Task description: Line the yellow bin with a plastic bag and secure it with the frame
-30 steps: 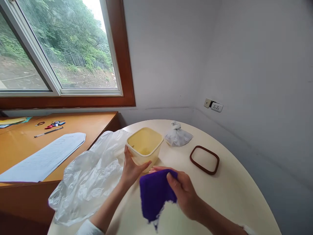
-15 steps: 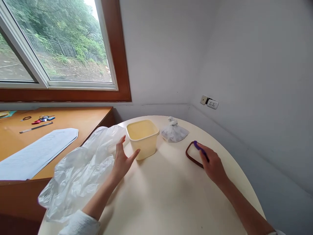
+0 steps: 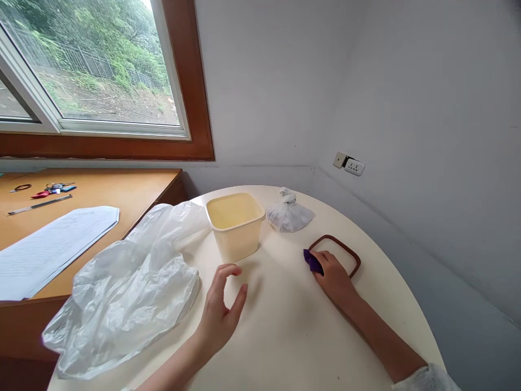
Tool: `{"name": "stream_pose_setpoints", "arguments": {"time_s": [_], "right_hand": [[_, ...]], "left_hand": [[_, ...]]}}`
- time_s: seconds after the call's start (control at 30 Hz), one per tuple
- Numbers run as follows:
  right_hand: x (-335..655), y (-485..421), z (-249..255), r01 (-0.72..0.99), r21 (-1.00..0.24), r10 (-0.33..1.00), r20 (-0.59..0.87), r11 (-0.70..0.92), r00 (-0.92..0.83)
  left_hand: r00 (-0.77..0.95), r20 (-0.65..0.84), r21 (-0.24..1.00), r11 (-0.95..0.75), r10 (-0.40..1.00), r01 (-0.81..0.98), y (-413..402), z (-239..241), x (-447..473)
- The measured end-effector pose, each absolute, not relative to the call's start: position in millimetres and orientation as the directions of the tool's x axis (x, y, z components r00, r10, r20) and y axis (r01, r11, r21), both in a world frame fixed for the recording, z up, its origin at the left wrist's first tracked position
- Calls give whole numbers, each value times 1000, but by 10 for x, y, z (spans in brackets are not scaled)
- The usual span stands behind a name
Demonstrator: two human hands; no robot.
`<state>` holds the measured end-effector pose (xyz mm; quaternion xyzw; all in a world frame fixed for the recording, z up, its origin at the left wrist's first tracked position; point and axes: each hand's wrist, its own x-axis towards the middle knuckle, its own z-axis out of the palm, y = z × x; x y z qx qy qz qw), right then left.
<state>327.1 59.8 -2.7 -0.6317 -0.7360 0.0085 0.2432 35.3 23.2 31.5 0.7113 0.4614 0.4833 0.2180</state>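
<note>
The purple cloth (image 3: pixel 312 262) is gripped, bunched, beneath the bent fingers of the right hand (image 3: pixel 330 276), with a flap of it showing past the fingertips. It is held at the left side of the brown frame (image 3: pixel 342 247); whether the frame or the worktop (image 3: pixel 280 336) is being pressed cannot be told. The cloth is probably best kept folded into a firm pad, so that no loose edge is snagged, and pressed only lightly, since the thin frame could be pushed along by a hard stroke. Nothing is held by the left hand (image 3: pixel 222 309); its thumb and fingers are curved and well parted, nearest to the tub (image 3: pixel 236 236). The frame's far side could usefully be steadied by it. The tub is set upright, well apart from the cloth, and can be left where it is. Beyond the frame, the tied pouch (image 3: pixel 290 216) is seen near the tub; long strokes that way are best avoided. At far left, the crumpled bag (image 3: pixel 138 293) is spread out, clear of the cloth.
</note>
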Motion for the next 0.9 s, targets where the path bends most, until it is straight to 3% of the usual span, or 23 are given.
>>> {"name": "stream_pose_setpoints", "arguments": {"time_s": [0.13, 0.23, 0.4, 0.57, 0.9], "right_hand": [[3109, 566, 25, 896, -378, 931, 354, 231, -91], [2912, 447, 78, 833, -451, 909, 392, 321, -138], [2525, 121, 135, 684, -532, 860, 399, 499, -318], [2322, -84, 99, 636, -415, 754, 447, 651, -480], [2656, -258, 118, 625, -359, 714, 456, 694, -531]], "left_hand": [[204, 226, 915, -279, 953, 292, 203, 256, 462], [257, 149, 943, -215, 955, 255, 211, 231, 492], [406, 249, 787, -428, 879, 445, 199, 271, 454], [629, 173, 677, -555, 758, 483, 187, 274, 442], [676, 142, 591, -610, 723, 528, 219, 238, 450]]}}
